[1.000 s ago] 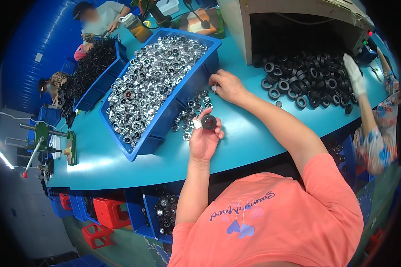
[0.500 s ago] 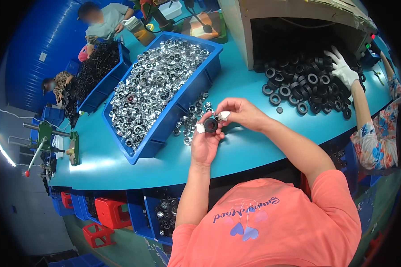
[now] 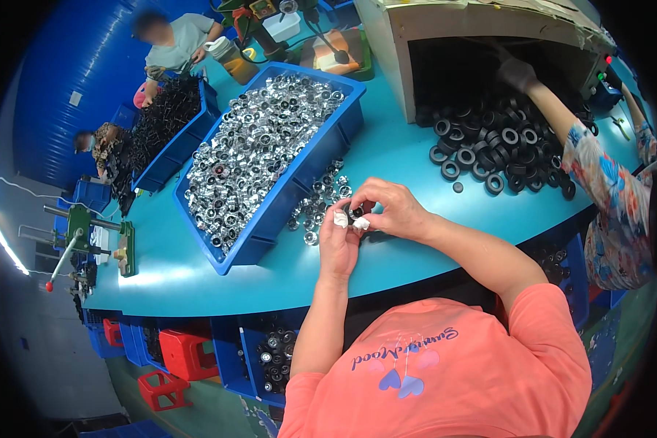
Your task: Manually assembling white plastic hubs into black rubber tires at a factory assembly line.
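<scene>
My left hand (image 3: 339, 248) and my right hand (image 3: 394, 209) meet over the table, just right of the blue bin. Pinched between the fingers of both is a small black ring (image 3: 355, 213), partly hidden by the fingertips. White wrappings cover some fingertips of each hand. Close beyond my hands lies a loose group of small shiny silver rings with dark centres (image 3: 321, 201). More of these silver parts (image 3: 259, 146) fill the large blue bin (image 3: 292, 186) to my left.
A pile of black rings (image 3: 482, 153) spills out of a box-like housing (image 3: 387, 51) at the far right. A co-worker's gloved hand (image 3: 517, 74) reaches into it. The turquoise table (image 3: 416, 252) stretches leftward to a green hand press (image 3: 80, 230). Red stools (image 3: 186, 354) stand below.
Both hands have drawn tighter around the black ring, now covering more of it; the right has come down slightly. The co-worker's gloved hand has moved farther into the housing.
</scene>
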A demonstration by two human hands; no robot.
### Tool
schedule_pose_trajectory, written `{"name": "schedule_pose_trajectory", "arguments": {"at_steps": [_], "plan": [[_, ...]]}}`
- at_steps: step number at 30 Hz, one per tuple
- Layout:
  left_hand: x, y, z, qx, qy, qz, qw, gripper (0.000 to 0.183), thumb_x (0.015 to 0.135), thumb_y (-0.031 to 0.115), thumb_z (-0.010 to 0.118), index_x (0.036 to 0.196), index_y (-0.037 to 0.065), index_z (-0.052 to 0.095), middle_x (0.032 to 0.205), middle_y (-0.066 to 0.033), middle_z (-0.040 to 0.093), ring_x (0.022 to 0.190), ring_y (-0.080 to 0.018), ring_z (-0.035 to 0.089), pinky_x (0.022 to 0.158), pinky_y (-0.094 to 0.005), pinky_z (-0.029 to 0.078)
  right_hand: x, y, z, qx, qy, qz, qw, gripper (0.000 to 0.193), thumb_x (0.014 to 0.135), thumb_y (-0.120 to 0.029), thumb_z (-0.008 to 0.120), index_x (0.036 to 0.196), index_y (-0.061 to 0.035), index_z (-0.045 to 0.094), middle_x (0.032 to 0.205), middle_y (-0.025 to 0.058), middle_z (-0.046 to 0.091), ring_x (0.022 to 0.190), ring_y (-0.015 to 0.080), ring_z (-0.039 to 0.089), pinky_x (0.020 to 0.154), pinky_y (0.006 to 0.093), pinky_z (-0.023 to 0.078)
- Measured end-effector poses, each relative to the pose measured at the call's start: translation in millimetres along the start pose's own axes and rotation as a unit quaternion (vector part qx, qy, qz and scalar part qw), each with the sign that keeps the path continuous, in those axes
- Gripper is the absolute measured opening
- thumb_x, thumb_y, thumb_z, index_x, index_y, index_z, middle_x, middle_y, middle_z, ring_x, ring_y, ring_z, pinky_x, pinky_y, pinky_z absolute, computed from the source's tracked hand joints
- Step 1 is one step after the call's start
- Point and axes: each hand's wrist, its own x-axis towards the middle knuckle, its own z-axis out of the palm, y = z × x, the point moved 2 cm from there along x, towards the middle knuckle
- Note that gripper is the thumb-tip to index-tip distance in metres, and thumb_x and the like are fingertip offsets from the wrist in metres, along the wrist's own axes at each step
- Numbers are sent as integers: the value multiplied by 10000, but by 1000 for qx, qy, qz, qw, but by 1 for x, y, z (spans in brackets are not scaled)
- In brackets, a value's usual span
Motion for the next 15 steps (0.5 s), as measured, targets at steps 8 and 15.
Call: {"name": "schedule_pose_trajectory", "arguments": {"at_steps": [8,15], "plan": [[0,-8,-5,112,20,21,993,357,1036,208,588,1343,37,524,1205,-84,601,1050,-172,605,844,-326,538,-6,8,14,-32,33,-62,997,331,755,-49,747,1076,-81,674,975,80,628,863,251,647,763,353,545],[-1,-6,0,180,68,60,979,292,1046,160,524,1312,39,517,1055,-71,601,828,-125,584,639,-275,519,-8,25,-9,77,-3,30,997,451,829,-149,738,1261,-77,631,1106,82,613,923,191,643,841,320,546]]}}
